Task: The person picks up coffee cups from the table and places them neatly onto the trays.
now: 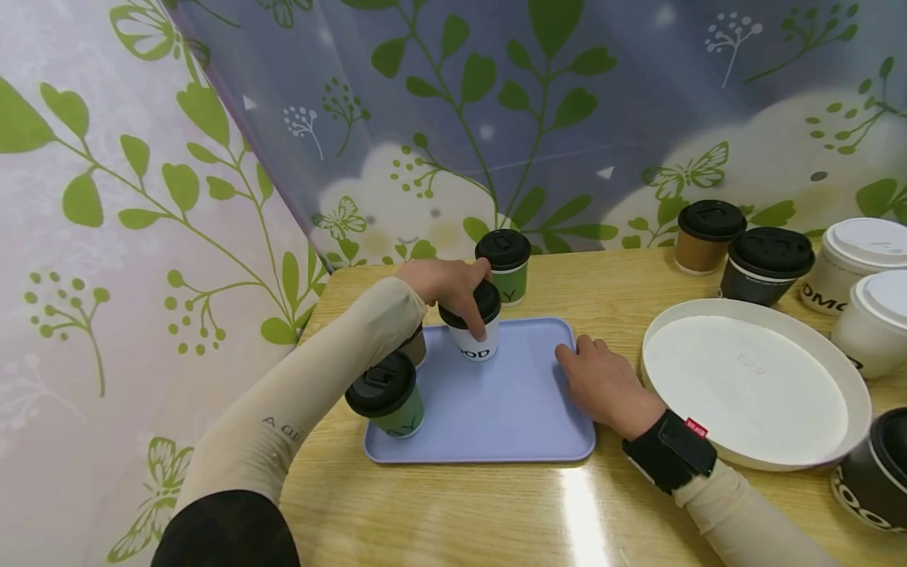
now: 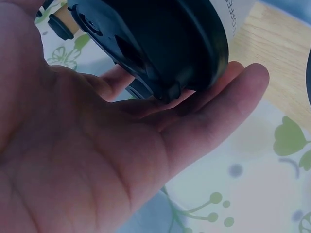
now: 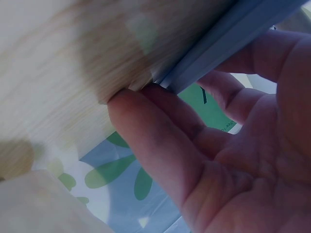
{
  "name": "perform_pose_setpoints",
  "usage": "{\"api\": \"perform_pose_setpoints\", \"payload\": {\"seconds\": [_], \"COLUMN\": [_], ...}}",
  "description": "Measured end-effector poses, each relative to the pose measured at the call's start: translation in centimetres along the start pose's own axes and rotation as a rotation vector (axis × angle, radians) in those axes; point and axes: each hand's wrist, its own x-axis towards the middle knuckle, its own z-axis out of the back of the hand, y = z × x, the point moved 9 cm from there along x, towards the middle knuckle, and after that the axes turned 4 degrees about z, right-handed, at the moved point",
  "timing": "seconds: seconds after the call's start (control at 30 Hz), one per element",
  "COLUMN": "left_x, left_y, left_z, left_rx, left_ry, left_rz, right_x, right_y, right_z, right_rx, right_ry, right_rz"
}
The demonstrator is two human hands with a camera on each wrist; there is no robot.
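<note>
My left hand (image 1: 449, 287) holds a white paper cup (image 1: 476, 345) with a black lid from above, fingers around the lid. The cup is over the far left part of a blue rectangular tray (image 1: 510, 402); whether its base touches cannot be told. In the left wrist view the black lid (image 2: 160, 43) lies close to the palm. At the tray's right edge, my right hand (image 1: 602, 382) grips the rim (image 3: 209, 53). A green cup (image 1: 404, 417) with a black lid stands at the tray's front left. Behind it a brown cup (image 1: 416, 346) is mostly hidden by the left forearm.
Another green cup (image 1: 512, 285) stands just behind the tray. To the right lies a round white tray (image 1: 751, 386). Around it are a brown cup (image 1: 697, 250), a black cup (image 1: 751, 287), white-lidded cups (image 1: 879, 323) and a dark cup (image 1: 868, 488). A patterned cloth (image 1: 453, 118) backs the table.
</note>
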Motion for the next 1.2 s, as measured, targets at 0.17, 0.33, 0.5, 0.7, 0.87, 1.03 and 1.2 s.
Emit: {"api": "perform_pose_setpoints", "payload": {"seconds": [0.17, 0.33, 0.5, 0.7, 0.87, 1.03, 1.2], "left_x": [-0.1, -1.3, -2.2, -1.1, 0.8, 2.6, 3.4], "left_y": [-0.2, -0.6, -1.0, -1.7, -1.8, -1.3, -0.7], "left_z": [0.3, 1.6, 4.1, 6.1, 6.2, 6.3, 6.3], "left_rx": [0.013, 0.059, 0.067, 0.088, 0.083, 0.08, 0.063], "left_ry": [0.004, 0.005, -0.042, -0.108, -0.118, -0.14, -0.137], "left_rz": [-0.002, 0.037, 0.083, 0.084, 0.093, 0.102, 0.127], "right_x": [0.0, -0.1, -0.1, -0.1, -0.1, 0.0, 0.0], "right_y": [0.0, -0.1, -0.2, -0.3, -0.2, -0.1, -0.1], "right_z": [0.0, 0.0, 0.0, -0.1, -0.1, -0.2, -0.2], "right_rx": [-0.002, 0.0, 0.001, 0.0, -0.008, -0.008, -0.005], "right_ry": [-0.001, 0.001, -0.005, 0.01, 0.015, 0.019, 0.018], "right_rz": [0.002, 0.001, 0.003, -0.003, -0.002, -0.005, -0.004]}}
